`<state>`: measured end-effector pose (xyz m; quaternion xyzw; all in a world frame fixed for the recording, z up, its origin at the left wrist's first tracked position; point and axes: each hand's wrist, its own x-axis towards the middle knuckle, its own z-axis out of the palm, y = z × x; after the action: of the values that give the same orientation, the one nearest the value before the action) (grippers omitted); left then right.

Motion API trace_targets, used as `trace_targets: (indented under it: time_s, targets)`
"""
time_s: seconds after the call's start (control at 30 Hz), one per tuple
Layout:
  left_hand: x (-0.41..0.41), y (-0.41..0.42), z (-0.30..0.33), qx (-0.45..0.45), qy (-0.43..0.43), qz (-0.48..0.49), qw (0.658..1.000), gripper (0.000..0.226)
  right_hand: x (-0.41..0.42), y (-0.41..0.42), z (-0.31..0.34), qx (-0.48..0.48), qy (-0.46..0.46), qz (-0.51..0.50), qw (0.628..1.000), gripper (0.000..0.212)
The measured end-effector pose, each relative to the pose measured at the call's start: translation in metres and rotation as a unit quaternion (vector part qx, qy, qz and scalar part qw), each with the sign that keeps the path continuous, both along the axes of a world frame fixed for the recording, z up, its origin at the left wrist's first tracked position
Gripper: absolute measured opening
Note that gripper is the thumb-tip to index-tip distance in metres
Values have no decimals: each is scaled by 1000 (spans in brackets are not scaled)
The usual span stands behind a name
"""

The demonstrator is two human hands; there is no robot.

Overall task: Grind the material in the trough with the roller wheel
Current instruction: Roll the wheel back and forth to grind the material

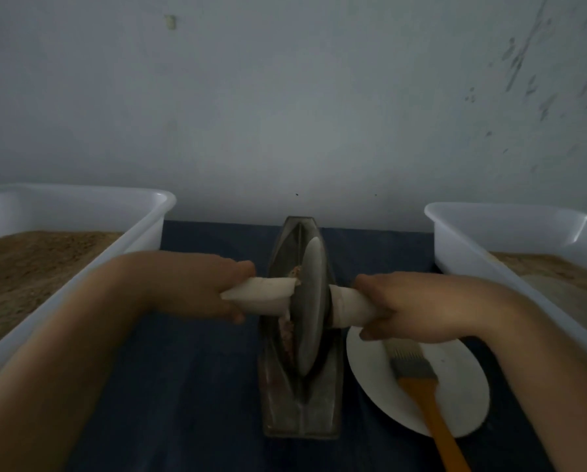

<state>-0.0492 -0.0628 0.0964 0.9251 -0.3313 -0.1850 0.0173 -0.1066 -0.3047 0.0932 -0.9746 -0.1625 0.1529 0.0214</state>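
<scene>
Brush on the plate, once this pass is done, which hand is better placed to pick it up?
Probably the right hand. It grips the roller wheel handle directly above the white plate where the brush lies. The left hand is across the trough.

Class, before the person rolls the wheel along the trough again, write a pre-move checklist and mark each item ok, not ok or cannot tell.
1. Left hand grips the left handle: ok.
2. Right hand grips the right handle: ok.
3. Roller wheel sits upright in the trough: ok.
4. Material lies in the trough beside the wheel: ok.
5. Brush rests on the plate, clear of the trough: ok.
6. Trough is steady on the blue cloth: cannot tell.
</scene>
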Motion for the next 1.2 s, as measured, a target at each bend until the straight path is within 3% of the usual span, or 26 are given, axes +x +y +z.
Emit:
trace_targets:
  time_s: [0.13, 0.3, 0.47, 0.6, 0.77, 0.93, 1.1, 1.2]
  targets:
    - [5, -1, -1, -5, 1, 11, 1000, 22, 6, 0, -4, 0, -19, -13, 1000, 23]
    - [32, -7, -29, -52, -139, 49, 988, 28, 44, -5, -35, 4, -219, -29, 975, 28]
    - [58, -10, -66, -139, -340, 82, 927, 34, 77, -12, -62, 69, -390, -30, 918, 46]
    - [58, -15, -77, -186, -415, 77, 887, 35, 79, -10, -71, 82, -411, -35, 907, 46]
    - [50, -12, -62, -115, -319, 86, 937, 36, 63, -8, -58, 14, -351, -31, 936, 38]
    - [23, -7, -31, -38, -148, 49, 987, 34, 32, -2, -30, 11, -180, -16, 983, 28]
    - [5, -3, -5, -23, -24, 16, 999, 30, 6, 0, -3, 4, -23, -4, 1000, 26]
    - [6, -3, -3, -21, -6, 8, 1000, 26, 6, -1, -1, 1, 10, -10, 1000, 30]
